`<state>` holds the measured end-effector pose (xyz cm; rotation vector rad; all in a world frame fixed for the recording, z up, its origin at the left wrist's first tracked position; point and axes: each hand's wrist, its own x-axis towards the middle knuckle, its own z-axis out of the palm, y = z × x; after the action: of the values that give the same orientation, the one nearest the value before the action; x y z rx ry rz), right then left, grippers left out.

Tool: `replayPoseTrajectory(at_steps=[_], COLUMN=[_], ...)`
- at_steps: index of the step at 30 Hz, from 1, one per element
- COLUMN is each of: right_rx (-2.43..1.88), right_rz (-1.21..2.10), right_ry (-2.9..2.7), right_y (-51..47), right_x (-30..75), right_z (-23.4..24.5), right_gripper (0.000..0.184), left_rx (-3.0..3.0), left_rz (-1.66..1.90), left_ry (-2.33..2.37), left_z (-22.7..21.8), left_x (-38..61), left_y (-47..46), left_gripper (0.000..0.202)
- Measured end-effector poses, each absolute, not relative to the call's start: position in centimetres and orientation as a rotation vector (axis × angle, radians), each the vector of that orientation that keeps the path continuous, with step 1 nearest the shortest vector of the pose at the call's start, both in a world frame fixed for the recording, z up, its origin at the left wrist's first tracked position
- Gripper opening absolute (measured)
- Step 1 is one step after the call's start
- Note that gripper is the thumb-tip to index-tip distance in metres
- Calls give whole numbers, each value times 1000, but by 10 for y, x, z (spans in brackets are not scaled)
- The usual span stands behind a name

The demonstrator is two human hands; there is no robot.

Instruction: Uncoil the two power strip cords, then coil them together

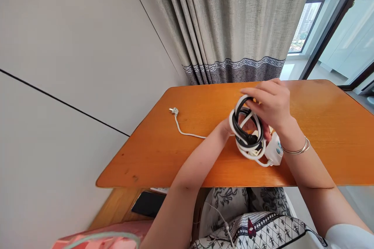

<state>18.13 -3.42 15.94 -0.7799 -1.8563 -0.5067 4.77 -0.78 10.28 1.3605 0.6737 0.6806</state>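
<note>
Above the orange wooden table (181,140) I hold a bundle of coiled cables (247,134), white loops wound with a black one. My left hand (253,126) is mostly hidden inside the coil, its fingers closed on it. My right hand (270,103) curls over the top of the coil, fingertips pinching a white loop. A white power strip (276,149) with blue buttons sits under my right wrist, its cord joining the coil. The loose end of the white cable trails left across the table to a plug (173,111).
A grey curtain (228,23) hangs behind the table, a window at the right. The wall runs along the left. A dark phone-like object (147,204) lies on a lower shelf below the table edge. My lap shows patterned fabric.
</note>
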Motion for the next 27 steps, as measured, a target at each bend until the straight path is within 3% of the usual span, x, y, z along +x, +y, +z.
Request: replayPoseTrajectory(at_steps=[3, 5, 9, 11, 15, 17, 21, 27], right_rx=[-851, -894, -986, -1018, -1042, -1026, -933, -734], right_rz=[-296, -164, -101, -140, -202, -239, -318, -404], right_ry=[-1770, -1731, -1656, -1583, -1389, -1284, -1078, -790], right_y=[-34, -34, -28, -20, -3, 4, 13, 16], right_x=[191, 195, 198, 202, 222, 239, 279, 318], right_z=[166, 168, 166, 163, 160, 162, 167, 172], right_gripper=[16, 13, 9, 7, 4, 4, 20, 30], left_rx=[1273, 1288, 1558, 1724, 1966, 2088, 2221, 2118], left_rz=[661, 803, 897, 766, 272, 51, -236, -249], left_ry=[505, 561, 883, 948, 922, 1014, 1381, 1701], left_z=[104, 104, 106, 108, 107, 102, 85, 71], left_x=[37, 24, -14, -31, -39, -32, -24, -62], left_y=[11, 28, 54, 58, 52, 51, 60, 79], left_gripper=[77, 76, 35, 33, 58, 58, 40, 10])
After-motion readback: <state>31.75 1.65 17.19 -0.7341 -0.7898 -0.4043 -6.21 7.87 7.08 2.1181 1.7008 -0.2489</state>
